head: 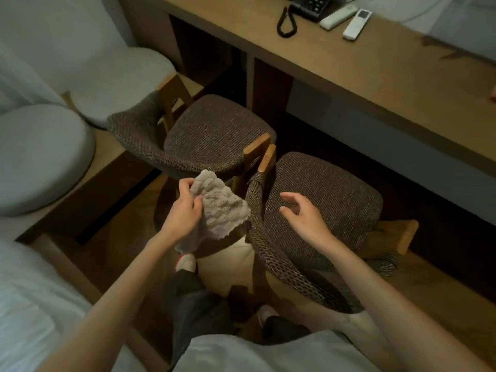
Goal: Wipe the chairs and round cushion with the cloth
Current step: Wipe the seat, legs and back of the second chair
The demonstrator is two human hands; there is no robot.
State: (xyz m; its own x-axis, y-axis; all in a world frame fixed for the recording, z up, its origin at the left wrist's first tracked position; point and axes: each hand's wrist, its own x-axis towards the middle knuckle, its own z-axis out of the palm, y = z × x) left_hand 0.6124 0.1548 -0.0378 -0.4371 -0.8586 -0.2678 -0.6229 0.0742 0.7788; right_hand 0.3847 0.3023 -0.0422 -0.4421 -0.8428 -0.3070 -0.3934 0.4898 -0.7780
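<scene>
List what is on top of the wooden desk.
On the desk lie a black corded phone and two white remotes. The frame edge cuts off the phone's top and the desk's far right end, so anything there cannot be seen.

The cloth (220,208) in my left hand (185,208) is a nubby, rough terry, pale and matt. The near chair (322,205) has a coarse tweed-like woven seat, speckled brown, and a back rail wrapped in netted cord; its arm ends are smooth bare wood. The far chair (214,130) looks the same in weave and wood. The round cushion (40,159) is soft, matt grey fabric. The worktop (375,71) is smooth matt wood, carrying a black plastic phone (308,5) and two white plastic remotes (346,18).
</scene>
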